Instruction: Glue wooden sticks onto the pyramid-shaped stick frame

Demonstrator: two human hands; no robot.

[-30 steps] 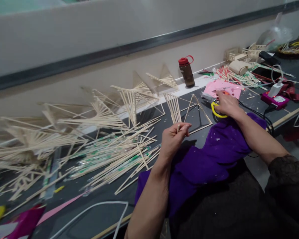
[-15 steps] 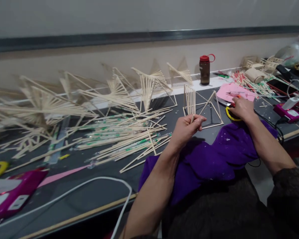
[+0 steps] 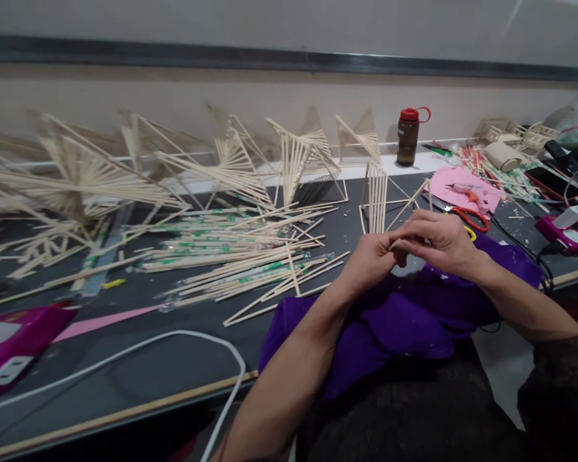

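My left hand [image 3: 370,262] is closed, its fingers pinched on a small wooden stick [image 3: 397,242] whose tip shows between the two hands. My right hand [image 3: 438,240] meets it fingertip to fingertip, also closed; the fingers hide what they hold. Just beyond the hands stands an open frame of thin sticks [image 3: 377,192], partly covered by them. A purple cloth [image 3: 385,327] lies under my forearms at the table edge. Right of the hands are red-handled scissors [image 3: 476,220] and a pink glue gun [image 3: 469,192] on pink paper [image 3: 443,179].
Fanned stick models [image 3: 289,167] line the wall. Loose and wrapped sticks [image 3: 241,250] spread left of my hands. A brown bottle [image 3: 407,138] stands behind. A white cable [image 3: 183,333] crosses the front left; magenta power strips [image 3: 24,346] lie at both sides.
My right hand has left the scissors and moved left to meet my left hand. The red-handled scissors now show uncovered. The view has shifted slightly.
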